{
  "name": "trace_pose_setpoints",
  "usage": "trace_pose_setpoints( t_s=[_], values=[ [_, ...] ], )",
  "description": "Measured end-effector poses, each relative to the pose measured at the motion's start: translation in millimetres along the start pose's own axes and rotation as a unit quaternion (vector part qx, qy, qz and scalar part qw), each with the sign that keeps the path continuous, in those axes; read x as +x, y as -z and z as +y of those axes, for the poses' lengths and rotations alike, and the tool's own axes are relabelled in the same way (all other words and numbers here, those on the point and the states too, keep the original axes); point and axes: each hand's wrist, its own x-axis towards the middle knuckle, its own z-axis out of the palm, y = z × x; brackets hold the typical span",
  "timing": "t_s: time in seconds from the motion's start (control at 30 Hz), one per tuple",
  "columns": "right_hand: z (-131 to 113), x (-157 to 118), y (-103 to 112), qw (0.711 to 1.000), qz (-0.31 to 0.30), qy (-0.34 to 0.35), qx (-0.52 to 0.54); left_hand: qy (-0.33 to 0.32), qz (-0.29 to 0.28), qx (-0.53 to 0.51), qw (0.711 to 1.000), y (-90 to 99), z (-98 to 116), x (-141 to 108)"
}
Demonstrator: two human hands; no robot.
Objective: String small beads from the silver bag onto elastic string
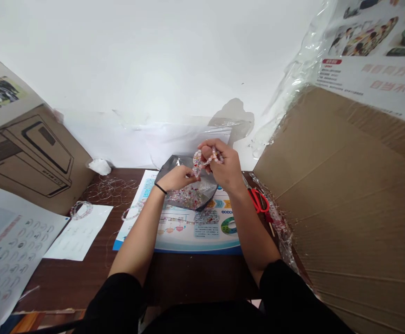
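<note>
A looped string of pink and clear beads (198,162) hangs between my two hands, over a dark grey open bag or tray (207,200) that holds many loose small beads (185,197). My right hand (226,166) is closed around the upper part of the string, with beads showing between its fingers. At the lower end of the string, my left hand (177,178), with a black band at the wrist, pinches the beads between thumb and fingers. Its fingertips are partly hidden by the beads.
Under the bag lies a printed sheet (178,243). To the right are red-handled scissors (260,200). Tangled clear thread (114,188), a beaded bracelet (81,210) and a white paper (80,236) lie to the left. Cardboard walls (345,199) stand at both sides.
</note>
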Motion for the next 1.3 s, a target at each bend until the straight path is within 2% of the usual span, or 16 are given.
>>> trace_pose_setpoints(
  t_s=[0.07, 0.23, 0.3, 0.5, 0.67, 0.8, 1.0, 1.2, 1.3],
  values=[
    [-5, -2, 2, 1.0, 0.002, -0.007, -0.002, 0.017, 0.022, 0.038, 0.999, 1.2, -5, 0],
    [-21, -8, 11, 1.0, 0.012, -0.003, 0.018, 0.061, -0.011, 0.076, 0.995, 6.0, -13, -3],
    [-25, -9, 14, 1.0, 0.014, -0.001, 0.016, 0.068, -0.004, 0.088, 0.994, 6.8, -12, -3],
    [-23, -8, 13, 1.0, 0.002, -0.002, 0.001, 0.035, 0.087, 0.017, 0.995, 16.3, 9, -6],
    [-19, -5, 12, 1.0, -0.008, -0.019, -0.002, 0.048, 0.199, -0.108, 0.973, 25.6, 32, -14],
    [-18, -4, 12, 1.0, -0.003, -0.012, -0.004, 0.01, 0.275, -0.202, 0.94, 25.1, 43, -17],
    [-14, -3, 10, 1.0, 0.003, -0.001, 0.021, -0.033, 0.335, -0.262, 0.904, 27.9, 61, -12],
    [-5, -1, 8, 0.998, 0.023, 0.028, 0.045, -0.096, 0.373, -0.285, 0.878, 53.4, 84, 6],
    [-7, -1, 9, 0.998, 0.026, 0.028, 0.042, -0.142, 0.372, -0.292, 0.87, 68.3, 95, 16]
  ],
)
